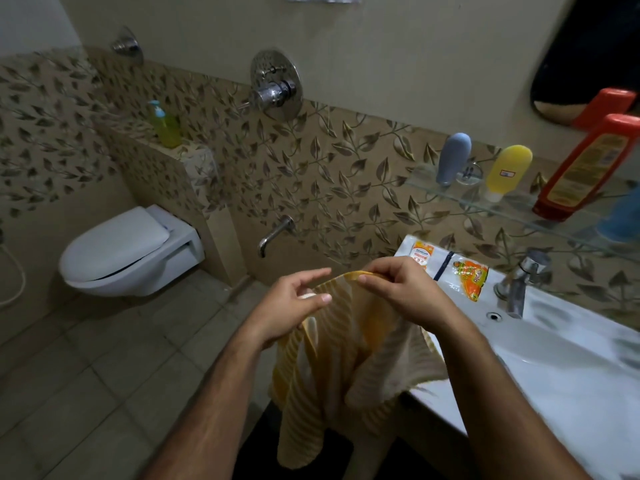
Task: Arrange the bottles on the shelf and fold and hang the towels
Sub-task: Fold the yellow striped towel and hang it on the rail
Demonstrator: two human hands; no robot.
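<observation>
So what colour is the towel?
Yellow-orange and cream stripes on the towel, clearest in the head view.

- A yellow and beige striped towel (332, 355) is being held up by its top edge, which is being pinched between the left hand (294, 306) and the right hand (398, 292); the rest is hanging in loose folds beside the basin's front edge.
- A grey-blue bottle (453, 157) is being kept cap-down on the glass shelf (512, 206), at its left end.
- A yellow bottle (506, 171) with a white cap is being stood cap-down just to the right of it.
- A red-orange bottle (585, 168) with a yellow label is being stood upright, further right on the same shelf.
- A blue item at the shelf's right end is too blurred to be identified.
</observation>
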